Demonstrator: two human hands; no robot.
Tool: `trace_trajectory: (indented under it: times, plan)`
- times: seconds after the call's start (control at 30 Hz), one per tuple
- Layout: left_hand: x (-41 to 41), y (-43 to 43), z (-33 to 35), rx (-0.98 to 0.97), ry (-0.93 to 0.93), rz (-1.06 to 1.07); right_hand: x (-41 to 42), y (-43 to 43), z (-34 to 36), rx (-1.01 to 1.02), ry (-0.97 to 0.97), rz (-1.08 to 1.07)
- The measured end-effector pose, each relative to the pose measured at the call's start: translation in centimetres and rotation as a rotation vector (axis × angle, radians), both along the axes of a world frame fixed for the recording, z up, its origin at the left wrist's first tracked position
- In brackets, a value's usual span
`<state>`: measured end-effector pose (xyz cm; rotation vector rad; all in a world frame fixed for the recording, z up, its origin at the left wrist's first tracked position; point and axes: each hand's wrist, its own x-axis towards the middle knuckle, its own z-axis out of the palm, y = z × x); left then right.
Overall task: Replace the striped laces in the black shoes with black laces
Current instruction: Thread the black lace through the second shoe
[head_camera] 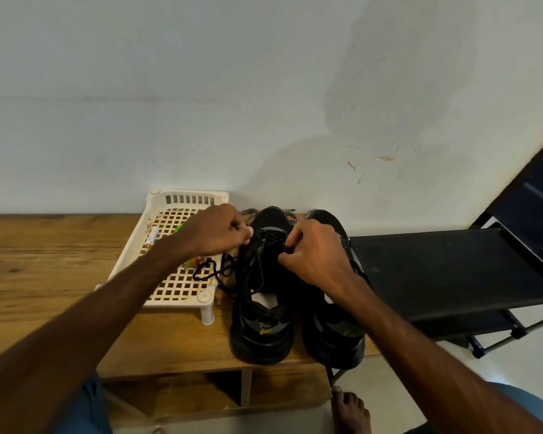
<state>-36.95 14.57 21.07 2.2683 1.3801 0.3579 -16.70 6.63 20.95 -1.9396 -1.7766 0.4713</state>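
Both forearms extend forward and converge. The left hand (215, 234) is back-up, its fingers (243, 234) curled and pinching the lace (271, 242) at the fingertips. The right hand (315, 256) is also back-up, its fingers (295, 238) curled on the same lace, near the left fingertips but apart from them. Both wrists are roughly straight.

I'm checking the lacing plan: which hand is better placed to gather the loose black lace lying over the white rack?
Left. The left hand is on the rack side of the shoe, where the black lace trails; the right hand is on the far side.
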Motion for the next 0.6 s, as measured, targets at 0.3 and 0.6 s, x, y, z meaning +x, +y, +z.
trace_trajectory:
  times: [0.3,0.6]
  plan:
    - [1.5,-2.0,4.0,-0.595,-1.032,-0.270,-0.4,-1.0,2.8,0.082,0.726,0.209]
    - [1.3,-0.9,3.7,-0.557,-1.199,0.054,1.0,-1.0,3.7,-0.089,0.923,0.218]
